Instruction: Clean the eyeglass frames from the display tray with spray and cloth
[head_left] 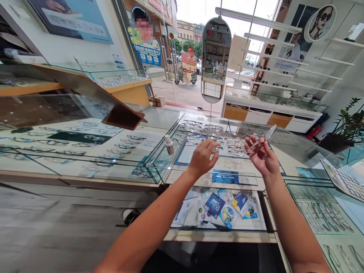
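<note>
My right hand (264, 159) is raised over the right part of the glass counter, its fingers closed on a pair of eyeglasses (271, 132) that look clear or thin-rimmed. My left hand (202, 156) hovers at the near side of the laid-out frames, fingers loosely bent and apart, with nothing visible in it. Rows of eyeglass frames (209, 132) lie on the counter top just beyond both hands. Left of my left hand stands a small white bottle (169, 145) with a dark label.
An oval mirror (215, 60) stands at the counter's back. A brown, angled stand (122, 112) rises at left above glass cases of frames. Below my hands a drawer (218, 234) holds packets and leaflets. A calculator (345, 176) lies at right; a blue card (226, 176) lies near the front edge.
</note>
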